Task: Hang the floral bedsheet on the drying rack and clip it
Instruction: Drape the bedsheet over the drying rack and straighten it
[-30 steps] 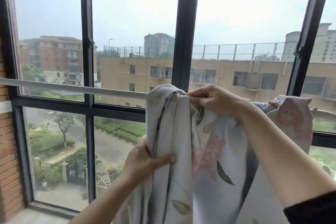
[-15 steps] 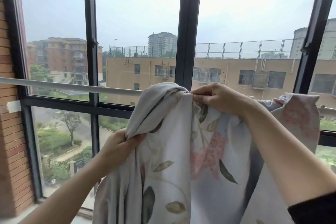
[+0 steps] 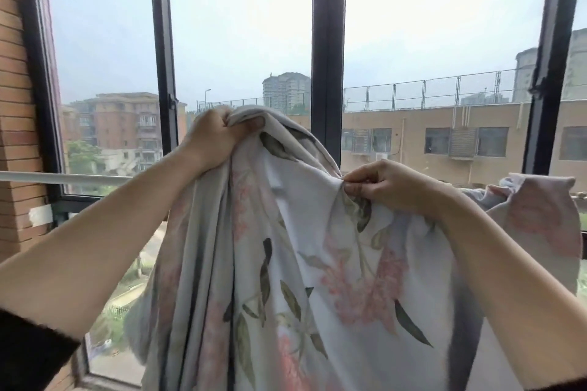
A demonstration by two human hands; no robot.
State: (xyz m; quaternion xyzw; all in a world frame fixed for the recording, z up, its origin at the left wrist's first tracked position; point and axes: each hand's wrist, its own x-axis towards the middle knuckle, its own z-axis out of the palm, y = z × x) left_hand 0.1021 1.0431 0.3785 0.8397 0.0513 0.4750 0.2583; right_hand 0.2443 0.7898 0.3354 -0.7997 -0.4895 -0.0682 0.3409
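Window [image 3: 327, 41] behind, left hand [image 3: 219, 133] gripping bedsheet [image 3: 317, 263] has risen above rail [image 3: 63, 178]; right hand [image 3: 387, 187] pinches it.

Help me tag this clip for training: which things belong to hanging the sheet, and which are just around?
Job: floral bedsheet; drying rack rail; left hand, gripping the sheet; right hand, pinching the sheet.
Just there: window frame; brick wall; tape patch; buildings outside.

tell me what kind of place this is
Probably an enclosed upper-floor balcony of a flat: tall dark-framed windows look out and down on other buildings, a brick wall stands at the left, and a white drying rail crosses the glass, a floral bedsheet partly over it.
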